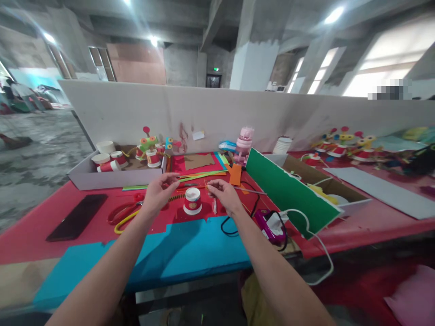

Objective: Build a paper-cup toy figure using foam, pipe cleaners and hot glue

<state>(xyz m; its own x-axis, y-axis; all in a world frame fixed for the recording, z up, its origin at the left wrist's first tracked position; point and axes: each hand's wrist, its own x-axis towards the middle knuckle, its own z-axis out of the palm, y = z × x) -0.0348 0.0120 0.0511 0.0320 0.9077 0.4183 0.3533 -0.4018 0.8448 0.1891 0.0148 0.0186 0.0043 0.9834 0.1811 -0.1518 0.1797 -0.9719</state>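
A small red and white paper cup (192, 202) stands upside down on the red tabletop between my two hands. To its left, my left hand (161, 189) hovers with thumb and fingertips apart and nothing visible between them. My right hand (224, 195), right of the cup, has its fingertips pinched together; a thin sliver seems to show at the tips, too small to name. A dark folded paper spring (176, 197) lies beside the cup. Below the right hand is a small clear and red item (214, 207). Strips of coloured paper (200, 174) lie behind the hands.
Scissors with red handles (118, 213), a yellow-handled tool (125, 222) and a black phone (77, 217) lie at left. Behind them, a white box (117, 180) holds cups and paper figures. At right are a purple power socket (270, 226), cables and a green-sided box (288, 192).
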